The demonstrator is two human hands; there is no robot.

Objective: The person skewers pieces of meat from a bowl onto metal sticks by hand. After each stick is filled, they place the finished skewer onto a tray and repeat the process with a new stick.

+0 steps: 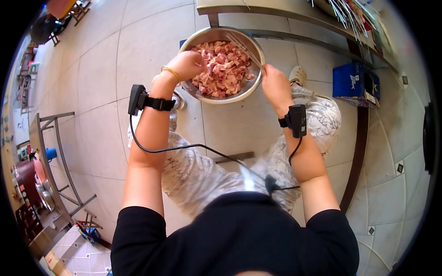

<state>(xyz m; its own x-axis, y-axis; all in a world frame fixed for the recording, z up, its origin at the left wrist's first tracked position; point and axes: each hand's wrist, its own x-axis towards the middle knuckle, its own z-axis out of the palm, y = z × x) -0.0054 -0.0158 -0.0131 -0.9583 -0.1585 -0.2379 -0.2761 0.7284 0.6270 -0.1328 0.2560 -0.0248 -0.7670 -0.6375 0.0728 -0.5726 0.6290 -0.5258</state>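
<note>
A wide metal bowl holds a heap of raw, pinkish meat pieces. My left hand reaches over the bowl's left rim, its fingers curled together on a piece of meat at the edge of the heap; the fingertips are partly hidden. On the right side of the bowl, my right hand is closed around the ends of a few thin skewers. These slant up and left across the bowl, over its upper right rim.
A bench stands beyond the bowl, with many loose skewers at its right end. A blue box sits by the right wall. At left is a metal frame. A cable links my wrist devices.
</note>
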